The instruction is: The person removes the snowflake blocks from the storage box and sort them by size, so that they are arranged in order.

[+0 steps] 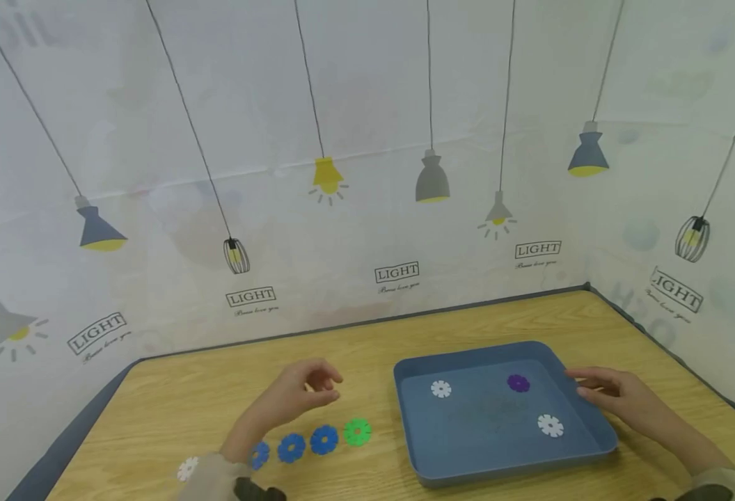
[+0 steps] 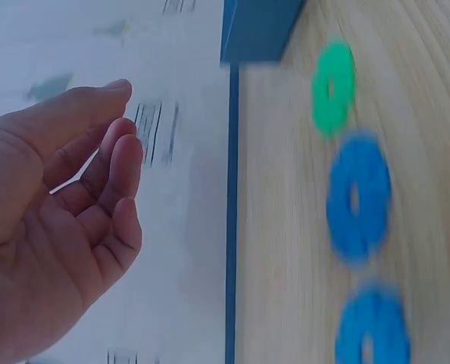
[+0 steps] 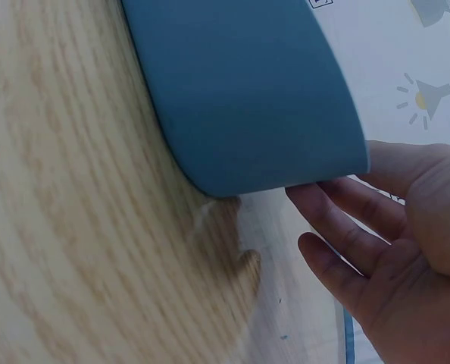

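Observation:
In the head view my left hand (image 1: 301, 391) is raised over the table, left of the tray, its fingers loosely curled round nothing. Below it lies a row of flat, notched plastic discs: a green disc (image 1: 358, 432), two blue discs (image 1: 324, 440) in full view and another blue disc (image 1: 259, 455) partly covered by the wrist. Fingertips of my right hand (image 1: 618, 396) touch the right rim of a blue tray (image 1: 468, 470), the fingers nearly straight. From the right wrist, the tray's wall (image 3: 248, 98) hides the thumb tip. Inside the tray are a purple disc (image 1: 518, 383) and two white discs (image 1: 440, 389).
One more white disc (image 1: 188, 469) lies by the left sleeve. The wooden table (image 1: 217, 379) meets a pale wall covering (image 1: 355, 236) printed with hanging lamps, at the back and along the right side.

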Available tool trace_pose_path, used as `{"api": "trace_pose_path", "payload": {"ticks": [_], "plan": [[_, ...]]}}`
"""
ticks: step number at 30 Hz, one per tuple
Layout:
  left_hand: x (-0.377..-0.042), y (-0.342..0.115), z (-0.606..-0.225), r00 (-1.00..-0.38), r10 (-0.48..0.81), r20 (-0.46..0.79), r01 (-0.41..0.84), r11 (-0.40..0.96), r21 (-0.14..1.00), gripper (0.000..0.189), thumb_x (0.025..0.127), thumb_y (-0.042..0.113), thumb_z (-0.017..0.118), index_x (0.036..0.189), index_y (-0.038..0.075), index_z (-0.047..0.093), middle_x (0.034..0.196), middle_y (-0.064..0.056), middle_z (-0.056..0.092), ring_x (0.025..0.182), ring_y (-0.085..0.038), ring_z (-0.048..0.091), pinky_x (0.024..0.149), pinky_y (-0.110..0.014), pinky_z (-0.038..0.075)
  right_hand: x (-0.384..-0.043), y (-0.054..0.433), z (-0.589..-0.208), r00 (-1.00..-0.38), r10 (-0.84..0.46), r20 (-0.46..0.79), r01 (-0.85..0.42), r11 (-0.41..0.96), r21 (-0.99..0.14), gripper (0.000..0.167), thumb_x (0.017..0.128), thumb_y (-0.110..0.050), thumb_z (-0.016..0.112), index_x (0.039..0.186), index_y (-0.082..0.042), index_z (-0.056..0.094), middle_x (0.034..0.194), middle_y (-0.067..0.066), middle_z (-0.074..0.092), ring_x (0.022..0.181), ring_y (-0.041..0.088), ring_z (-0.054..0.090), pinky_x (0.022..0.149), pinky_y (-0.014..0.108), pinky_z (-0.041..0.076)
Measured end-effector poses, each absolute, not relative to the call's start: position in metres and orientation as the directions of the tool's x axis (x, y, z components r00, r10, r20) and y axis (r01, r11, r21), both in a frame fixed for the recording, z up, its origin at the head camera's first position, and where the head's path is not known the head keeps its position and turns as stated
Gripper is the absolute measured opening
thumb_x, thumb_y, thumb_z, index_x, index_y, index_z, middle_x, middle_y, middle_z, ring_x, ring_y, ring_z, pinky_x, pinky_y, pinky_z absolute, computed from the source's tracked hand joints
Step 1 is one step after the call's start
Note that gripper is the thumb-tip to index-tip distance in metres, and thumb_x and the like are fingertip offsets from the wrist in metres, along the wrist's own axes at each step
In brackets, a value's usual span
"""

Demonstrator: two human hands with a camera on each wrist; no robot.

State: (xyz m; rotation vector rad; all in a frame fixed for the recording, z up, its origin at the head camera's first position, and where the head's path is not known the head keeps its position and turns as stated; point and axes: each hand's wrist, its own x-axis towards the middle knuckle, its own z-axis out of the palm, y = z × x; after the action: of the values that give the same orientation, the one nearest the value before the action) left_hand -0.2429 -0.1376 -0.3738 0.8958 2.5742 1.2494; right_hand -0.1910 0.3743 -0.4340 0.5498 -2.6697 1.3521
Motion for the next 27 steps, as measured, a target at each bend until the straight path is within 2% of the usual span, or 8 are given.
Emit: {"api": "trace_pose_path", "payload": {"ticks": [5,10,13,17,27], "plan": [[-0.260,-0.078,-0.382,-0.737,0.658,0.154,0.500,0.378,0.779,0.016,0.085,0.011,0.066,0.099,0.006,0.063,0.084,0.000,0.060,0.076,-0.013,0.058,0.066,-0.026,0.048,-0.191,0.372,-0.432,-0.932,-0.265,0.249,-0.358,0.553,-0.752,0.032,0.093,-0.007,0.052,0.119,0.012,0.051,0.109,-0.026,0.053,0.089,-0.006,0.054,0.068,0.025,0.050],[-0.273,-0.033,-0.391,-0.707,0.699,0.108,0.485,0.369,0.793,0.016,0.084,0.009,0.067,0.099,0.004,0.064,0.085,-0.002,0.062,0.075,-0.011,0.058,0.065,-0.024,0.048,-0.191,0.372,-0.432,-0.928,-0.267,0.259,-0.367,0.547,-0.753,0.032,0.093,-0.007,0.052,0.118,0.012,0.052,0.109,-0.025,0.054,0.089,-0.004,0.055,0.068,0.025,0.050],[-0.280,-0.013,-0.396,-0.699,0.712,0.062,0.484,0.408,0.774,0.017,0.083,0.007,0.067,0.099,0.002,0.064,0.085,-0.001,0.063,0.074,-0.008,0.058,0.066,-0.023,0.048,-0.190,0.372,-0.432,-0.928,-0.267,0.260,-0.368,0.547,-0.752,0.032,0.093,-0.007,0.052,0.118,0.012,0.052,0.109,-0.025,0.053,0.089,-0.004,0.055,0.067,0.025,0.050],[-0.288,0.005,-0.398,-0.698,0.716,-0.002,0.480,0.471,0.740,0.018,0.083,0.006,0.067,0.100,0.001,0.065,0.076,0.001,0.063,0.066,-0.007,0.058,0.061,-0.022,0.047,-0.190,0.373,-0.432,-0.926,-0.270,0.266,-0.374,0.543,-0.751,0.031,0.093,-0.006,0.052,0.118,0.012,0.052,0.109,-0.026,0.053,0.089,-0.005,0.055,0.067,0.025,0.050],[-0.301,0.024,-0.401,-0.701,0.699,-0.144,0.461,0.598,0.656,0.020,0.082,0.009,0.068,0.102,0.007,0.068,0.057,-0.006,0.059,0.046,-0.012,0.051,0.047,-0.023,0.043,-0.190,0.373,-0.434,-0.922,-0.277,0.270,-0.382,0.532,-0.756,0.031,0.093,-0.005,0.052,0.118,0.013,0.052,0.110,-0.025,0.053,0.089,-0.003,0.056,0.067,0.025,0.051]]}}
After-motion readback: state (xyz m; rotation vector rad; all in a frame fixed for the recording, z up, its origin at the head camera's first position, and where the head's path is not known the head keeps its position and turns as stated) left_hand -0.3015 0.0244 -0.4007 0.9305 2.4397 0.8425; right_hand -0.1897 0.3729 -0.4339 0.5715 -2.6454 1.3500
